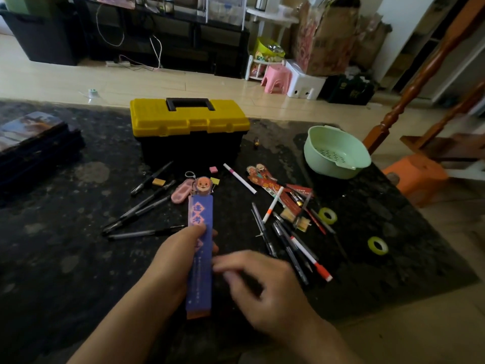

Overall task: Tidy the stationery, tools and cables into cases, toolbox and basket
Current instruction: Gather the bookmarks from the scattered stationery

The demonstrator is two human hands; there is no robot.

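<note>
At the near edge of the dark table (65, 258), my left hand (181, 256) grasps the purple pen case (199, 285) around its middle, thumb on the printed face. The case runs lengthwise and its cartoon-head end points at the toolbox (189, 124). My right hand (262, 285) is a motion smear at the case's right edge. Its fingers are bent, but I can't tell if it's pinching anything.

Risks:
- An orange strip shows at the case's near end, likely an inner tray. If it's loose, tilting toward me could let it slide out.
- A mid-body grip may clamp the sleeve, so pulling it open could jam.
- The right pen pile (288, 243) is tangled. Lifting one pen could drag others toward the tape rolls (327, 215) and the table's right edge.
- The left pens (147, 206) lie loose and round, so a sleeve brush could roll them.
- The toolbox lid is down, so nothing goes in until it's opened.

Hard to read:
- Whether the case is open or closed.
- My left fingers under the case.
- The small bits in the right pile.
- The dark stub just right of the toolbox.
- The toolbox interior.
- The green basket (328, 169) looks empty, but its near wall hides part of the floor.
</note>
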